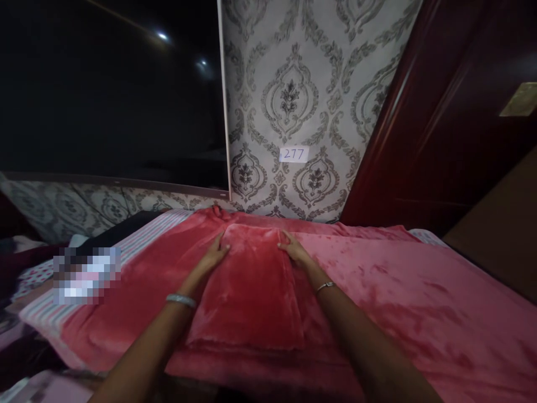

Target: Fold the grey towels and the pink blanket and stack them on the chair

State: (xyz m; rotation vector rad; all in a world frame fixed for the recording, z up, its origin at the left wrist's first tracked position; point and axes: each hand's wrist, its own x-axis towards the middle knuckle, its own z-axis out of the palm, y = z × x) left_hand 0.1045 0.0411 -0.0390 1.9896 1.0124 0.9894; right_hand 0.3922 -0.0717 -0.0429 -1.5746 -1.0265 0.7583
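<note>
A folded red plush cloth (pixel 251 291) lies in the middle, its narrower end toward the wall. At its far left corner my left hand (pixel 215 254) touches the edge, thumb and fingers apart. My right hand (pixel 296 252) rests at the far right corner, with its thumb and forefinger spread. The undersides of both hands are hidden. Beneath the folded piece spreads a larger red plush fabric (pixel 138 280), and a paler pink-red plush area (pixel 398 280) stretches out to the right.
A striped cloth (pixel 155 238) shows under the red fabric at left, beside piled clothes (pixel 33 274). Behind are a large dark television screen (pixel 113 101), patterned wallpaper (pixel 289 106) with a paper label reading 277 (pixel 294 154), and a dark red wooden door (pixel 444 129) at right.
</note>
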